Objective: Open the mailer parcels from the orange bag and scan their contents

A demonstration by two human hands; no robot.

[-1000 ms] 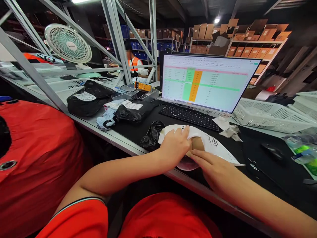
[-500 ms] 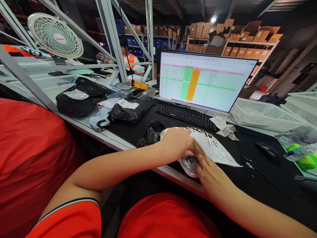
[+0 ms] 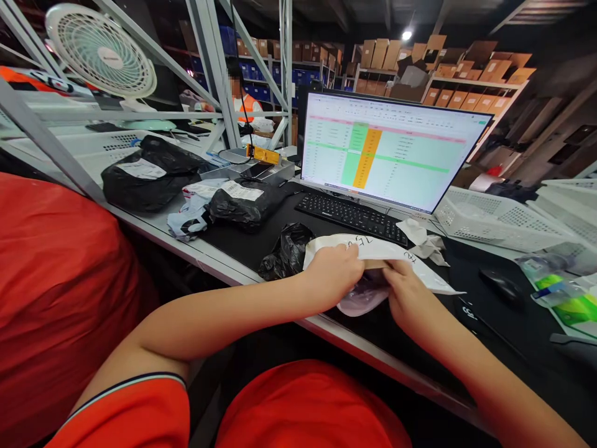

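A white plastic mailing bag (image 3: 373, 247) with black handwriting lies at the front edge of the desk, under and between my hands. My left hand (image 3: 333, 274) is closed on the bag's near side, thumb and fingers pinched. My right hand (image 3: 405, 286) pinches the same side a little farther right. Between the hands stretches a brown strip (image 3: 375, 264), which looks like tape. Below it, clear crinkled plastic (image 3: 361, 300) bulges over the desk edge. A crumpled black plastic bag (image 3: 289, 249) touches the bag's left end.
Behind the bag are a keyboard (image 3: 347, 214) and a monitor (image 3: 392, 149). Black parcels (image 3: 245, 202) lie to the left. Crumpled paper (image 3: 422, 239), a mouse (image 3: 501, 286) and a white basket (image 3: 499, 218) are at the right. A person (image 3: 245, 106) sits beyond the metal frame.
My right hand has moved up and slightly right, its fingers going from laid along the brown strip to a pinch. The bag's near side has lifted and the strip is now stretched between my hands.
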